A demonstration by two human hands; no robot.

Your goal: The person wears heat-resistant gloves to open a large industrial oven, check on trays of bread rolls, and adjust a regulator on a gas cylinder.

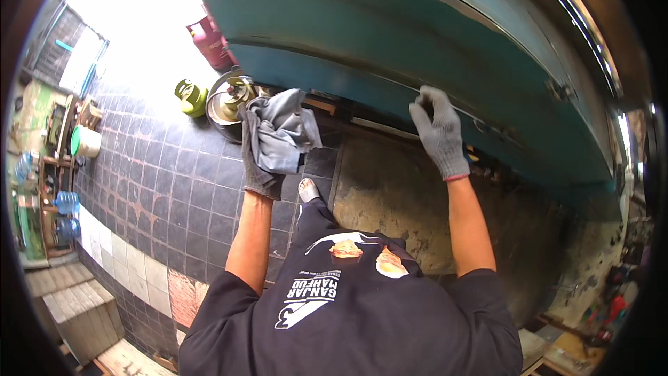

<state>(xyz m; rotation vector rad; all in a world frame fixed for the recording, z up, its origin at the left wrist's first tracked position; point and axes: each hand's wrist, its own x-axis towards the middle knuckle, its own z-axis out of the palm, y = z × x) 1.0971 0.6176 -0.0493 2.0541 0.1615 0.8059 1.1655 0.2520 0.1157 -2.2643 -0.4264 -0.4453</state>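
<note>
My left hand (259, 175), in a dark grey knitted glove, is closed on a crumpled grey cloth (282, 129). The cloth bunches up over the fingers and hides most of them. To the right, my right hand (440, 129) wears a lighter grey glove with a red-edged cuff. Its fingers are bent and stand apart from the thumb, with nothing seen between them. Just beyond that hand is a large teal painted panel (376, 42) with a metal edge; whether the glove touches it I cannot tell.
Beyond the cloth, a green gas cylinder (238, 92) stands in a round metal container (219, 106), beside another green cylinder (191, 99). A pink cylinder (209, 43) stands farther off. Dark tiles (167, 167) cover the floor at left; a wooden box (83, 317) sits lower left.
</note>
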